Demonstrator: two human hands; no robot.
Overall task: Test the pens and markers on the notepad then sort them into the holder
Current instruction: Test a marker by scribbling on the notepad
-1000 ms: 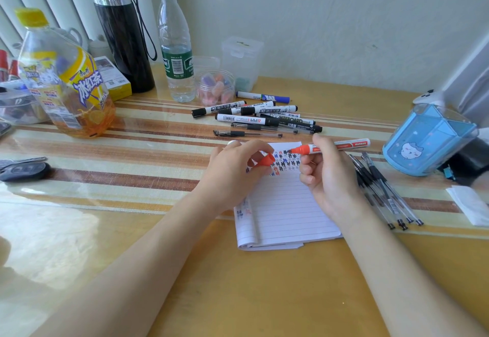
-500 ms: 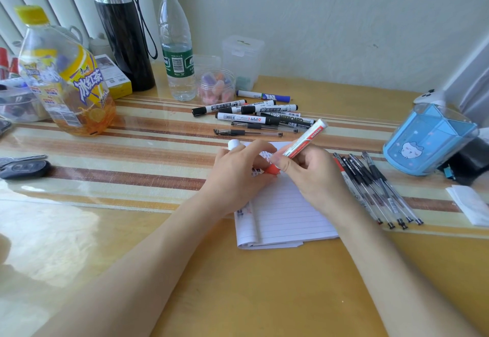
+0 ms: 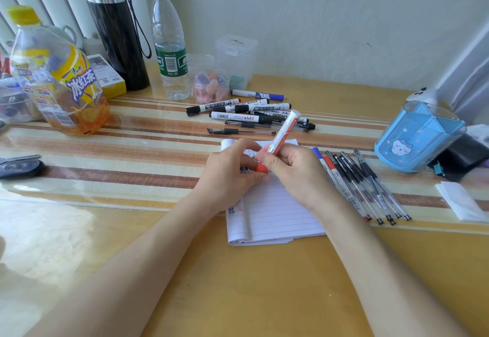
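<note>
Above notepad (image 3: 275, 212), left hand (image 3: 227, 175), right hand (image 3: 296, 172) gripping red marker (image 3: 284, 133), holder (image 3: 412, 138) well right

Left hand (image 3: 232, 175) and right hand (image 3: 299, 178) cover most scribbles (image 3: 244, 168) on the notepad (image 3: 275, 212).

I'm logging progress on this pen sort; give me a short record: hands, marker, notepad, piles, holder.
left hand: pinches the red marker at its red cap end
right hand: grips the marker's barrel over the notepad
red marker: tilted, white end up, cap end down
notepad: lined page up, scribbles at its far end
far pile: markers and pens loose beyond the notepad
right pile: pens and markers side by side, right of the notepad
holder: blue, at far right, no pen sticks out of it
</note>
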